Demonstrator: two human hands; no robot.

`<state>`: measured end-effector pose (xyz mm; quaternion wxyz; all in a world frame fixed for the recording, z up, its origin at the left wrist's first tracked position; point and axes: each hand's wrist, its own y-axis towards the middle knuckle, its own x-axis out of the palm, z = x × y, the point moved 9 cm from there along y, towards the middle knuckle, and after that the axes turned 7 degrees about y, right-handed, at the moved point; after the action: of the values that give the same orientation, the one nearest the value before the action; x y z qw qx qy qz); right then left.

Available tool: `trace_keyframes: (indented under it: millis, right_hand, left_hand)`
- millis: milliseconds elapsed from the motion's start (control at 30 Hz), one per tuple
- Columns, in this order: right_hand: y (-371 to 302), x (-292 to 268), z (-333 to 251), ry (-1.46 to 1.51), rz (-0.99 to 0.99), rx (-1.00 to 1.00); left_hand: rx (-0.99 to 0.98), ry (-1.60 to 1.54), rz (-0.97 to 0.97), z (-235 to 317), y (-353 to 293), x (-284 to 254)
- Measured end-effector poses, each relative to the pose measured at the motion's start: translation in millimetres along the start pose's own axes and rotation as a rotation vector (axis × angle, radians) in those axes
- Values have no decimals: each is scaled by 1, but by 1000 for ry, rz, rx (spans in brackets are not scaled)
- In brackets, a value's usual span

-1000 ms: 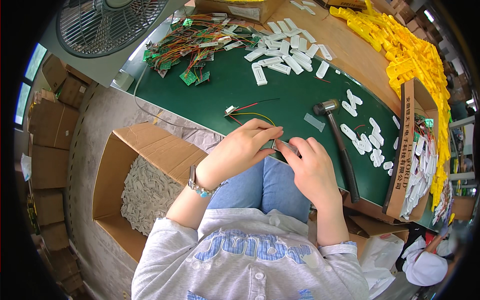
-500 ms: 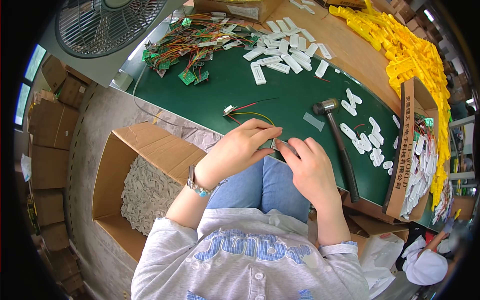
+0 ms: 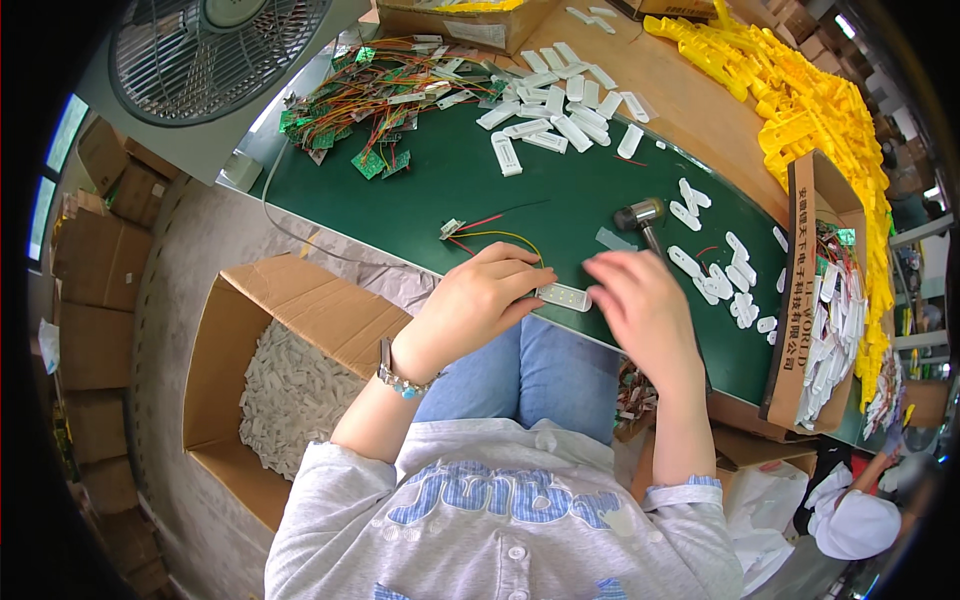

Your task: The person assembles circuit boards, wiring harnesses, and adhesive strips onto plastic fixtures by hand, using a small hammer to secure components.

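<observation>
Near the table's front edge, a long white plastic casing (image 3: 567,297) with small dots on its face is pinched at its left end by my left hand (image 3: 478,300). Red, yellow and black wires run from beside those fingers to a small white-and-green part (image 3: 452,230) lying on the green tabletop (image 3: 370,215). My right hand (image 3: 645,310) is just right of the casing, apart from it, fingers spread and holding nothing visible. It covers part of the handle of a rubber mallet (image 3: 640,213). A clear strip (image 3: 615,240) lies by the mallet head.
Green circuit boards with wires (image 3: 385,105) pile at the far left, beside white casings (image 3: 555,105). Smaller white pieces (image 3: 735,270) lie at right, near a carton (image 3: 800,300) of wired parts. Yellow plastic parts (image 3: 810,110) heap behind. An open carton (image 3: 225,380) of grey-white pieces stands left.
My right hand has let go of the casing and moved up and right, toward the mallet. The casing's dotted face now shows. My left hand has barely moved.
</observation>
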<state>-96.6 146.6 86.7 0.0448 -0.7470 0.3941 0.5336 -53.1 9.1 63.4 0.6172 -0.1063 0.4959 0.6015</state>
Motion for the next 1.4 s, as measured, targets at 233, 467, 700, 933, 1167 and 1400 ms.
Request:
trace_keyframes:
  millis: [233,467,700,933,1167,1400]
  right_hand:
    - [7,4,32,-332,100,119]
    - [9,-2,17,-150,81,106]
    - [-19,-3,14,-38,31,29]
    - [-25,-6,13,-32,146,95]
    - [-19,-2,12,21,160,145]
    - [-17,-4,7,4,204,109]
  left_hand:
    - [-15,-18,6,-2,1,2]
    - [-24,-17,29,-3,-1,0]
    - [-30,-40,35,-5,-1,1]
    - [-31,-36,28,-5,-1,3]
    - [-44,-31,22,-5,-2,1]
    - [-85,-65,16,-8,-2,2]
